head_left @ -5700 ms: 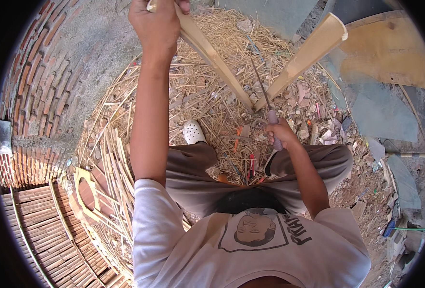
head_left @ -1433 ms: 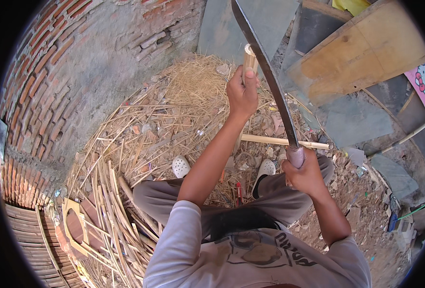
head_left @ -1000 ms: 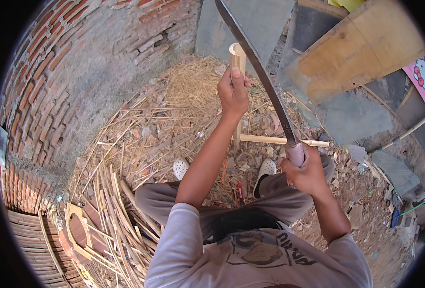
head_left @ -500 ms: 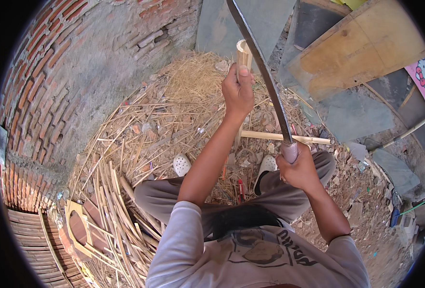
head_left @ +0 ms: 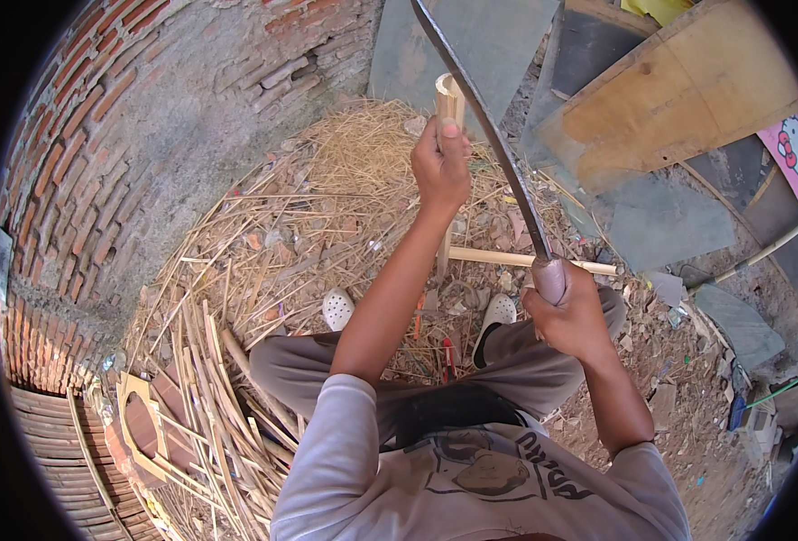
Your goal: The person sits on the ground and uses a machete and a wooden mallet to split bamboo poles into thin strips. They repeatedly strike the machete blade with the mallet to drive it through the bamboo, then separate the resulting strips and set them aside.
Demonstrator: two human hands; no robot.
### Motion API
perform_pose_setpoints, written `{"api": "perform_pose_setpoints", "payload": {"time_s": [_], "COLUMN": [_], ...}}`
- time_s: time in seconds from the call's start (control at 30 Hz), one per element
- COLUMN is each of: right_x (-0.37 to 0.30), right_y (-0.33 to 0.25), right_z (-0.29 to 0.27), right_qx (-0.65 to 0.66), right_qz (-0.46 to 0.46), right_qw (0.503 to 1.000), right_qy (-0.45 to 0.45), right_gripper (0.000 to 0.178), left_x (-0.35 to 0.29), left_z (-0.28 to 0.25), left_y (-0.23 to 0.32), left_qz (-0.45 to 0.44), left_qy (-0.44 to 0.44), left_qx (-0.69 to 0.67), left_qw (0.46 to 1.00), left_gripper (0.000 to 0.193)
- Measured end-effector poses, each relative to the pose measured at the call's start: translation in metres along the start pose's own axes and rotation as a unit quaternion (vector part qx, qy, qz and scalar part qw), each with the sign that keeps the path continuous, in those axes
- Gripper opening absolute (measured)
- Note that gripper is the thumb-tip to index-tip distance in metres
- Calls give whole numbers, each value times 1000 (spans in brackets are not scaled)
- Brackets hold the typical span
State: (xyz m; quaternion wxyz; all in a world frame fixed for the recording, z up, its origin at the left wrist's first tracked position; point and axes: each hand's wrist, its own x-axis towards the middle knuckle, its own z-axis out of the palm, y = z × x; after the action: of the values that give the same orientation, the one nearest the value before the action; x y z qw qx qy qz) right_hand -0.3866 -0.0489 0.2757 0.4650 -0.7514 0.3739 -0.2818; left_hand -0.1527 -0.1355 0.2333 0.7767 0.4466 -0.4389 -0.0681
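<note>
Beneath me the dirt ground (head_left: 687, 460) bears a straw heap (head_left: 354, 158) ahead, loose rubble (head_left: 278, 242) and, by my left side, a jumbled pile of pale bamboo strips (head_left: 204, 388)

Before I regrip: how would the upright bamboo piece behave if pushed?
The bamboo piece is probably stiff: it looks straight above and below the left hand. Likely light for its size: its top end shows a curved, hollowed section. Tall and narrow, it could tip if unsupported.
</note>
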Motion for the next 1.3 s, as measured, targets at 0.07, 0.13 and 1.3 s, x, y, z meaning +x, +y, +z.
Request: {"api": "perform_pose_setpoints", "payload": {"time_s": [0.07,0.13,1.3], "right_x": [-1,0,12], "right_y": [-4,-6,260], "right_z": [-1,0,-145], "right_qx": [28,45,75], "right_qz": [66,89,175], "right_qw": [997,994,907], "right_qy": [-16,-36,375], "right_gripper": [10,12,29], "left_x": [-3,1,-119], "left_z": [-3,-5,-139], "left_y": [3,1,213], "left_qz": [-3,-12,-332], "left_qy": [3,-15,-129], "left_qx": [14,19,-10], "left_qw": [1000,1000,934], "left_gripper": [58,56,63]}}
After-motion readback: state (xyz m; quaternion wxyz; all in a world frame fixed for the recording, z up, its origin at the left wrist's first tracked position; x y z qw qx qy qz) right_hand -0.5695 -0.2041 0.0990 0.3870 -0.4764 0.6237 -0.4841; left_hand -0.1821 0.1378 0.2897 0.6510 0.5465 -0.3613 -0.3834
